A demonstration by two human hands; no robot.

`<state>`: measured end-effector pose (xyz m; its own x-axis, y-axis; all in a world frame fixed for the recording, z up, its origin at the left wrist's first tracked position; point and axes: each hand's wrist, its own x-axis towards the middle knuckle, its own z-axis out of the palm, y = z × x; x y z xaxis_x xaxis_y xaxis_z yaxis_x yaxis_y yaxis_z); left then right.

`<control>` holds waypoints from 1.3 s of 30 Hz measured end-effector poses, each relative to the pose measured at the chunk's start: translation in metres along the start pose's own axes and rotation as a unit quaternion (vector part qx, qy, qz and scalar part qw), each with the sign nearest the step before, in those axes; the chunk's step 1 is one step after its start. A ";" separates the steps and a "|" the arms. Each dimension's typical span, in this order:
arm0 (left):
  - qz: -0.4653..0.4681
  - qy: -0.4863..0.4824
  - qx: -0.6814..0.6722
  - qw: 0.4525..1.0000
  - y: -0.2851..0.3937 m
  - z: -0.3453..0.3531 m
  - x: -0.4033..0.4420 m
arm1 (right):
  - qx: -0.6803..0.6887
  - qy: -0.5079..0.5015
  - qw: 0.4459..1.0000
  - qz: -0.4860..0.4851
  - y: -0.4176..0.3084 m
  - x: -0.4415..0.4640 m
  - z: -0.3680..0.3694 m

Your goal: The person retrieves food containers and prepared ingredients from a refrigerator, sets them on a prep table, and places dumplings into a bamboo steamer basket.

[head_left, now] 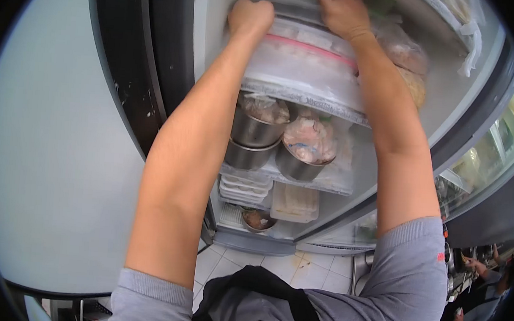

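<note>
Gry ribbed-cuff shirt (385, 289), L hand (251, 18) nr pink-striped plastic (304, 63)

Along the front edge of the upper shelf (300, 97), speckled grey and white, we saw a flat milky-white plastic pack (293, 70) crossed by a bright pink plastic strip (309, 48). Near that shelf's right edge, a clear plastic bag (403, 52) showed pinkish brown. At the left edge of the white middle shelf (329, 187), we saw a round silver-grey metal pot (254, 131) above a matching silver-grey pot (250, 156); a third silver-grey metal pot (297, 168) carried a pale pink bagged mass (311, 137) streaked blue. Under the middle shelf's left edge we noted plain white stacked trays (244, 189), and under its front edge a cream rectangular container (295, 199).
</note>
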<state>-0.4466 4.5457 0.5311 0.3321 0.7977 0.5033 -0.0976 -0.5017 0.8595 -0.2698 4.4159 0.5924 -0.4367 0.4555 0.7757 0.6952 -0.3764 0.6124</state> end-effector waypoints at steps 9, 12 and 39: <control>-0.048 -0.075 -0.108 0.990 -0.010 0.003 0.016 | -0.043 -0.075 0.996 0.004 -0.007 -0.012 -0.001; -0.078 -0.107 -0.156 0.979 -0.008 0.004 0.018 | -0.010 0.002 0.992 0.126 -0.023 -0.015 -0.020; -0.074 0.003 -0.032 0.997 0.020 0.003 -0.010 | 0.160 -0.117 0.791 0.579 0.018 -0.042 -0.070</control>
<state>-0.4495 4.5264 0.5431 0.3422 0.8629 0.3718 -0.1083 -0.3569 0.9279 -0.2786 4.3338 0.5813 0.6900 0.1058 0.7160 0.6773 -0.4435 -0.5871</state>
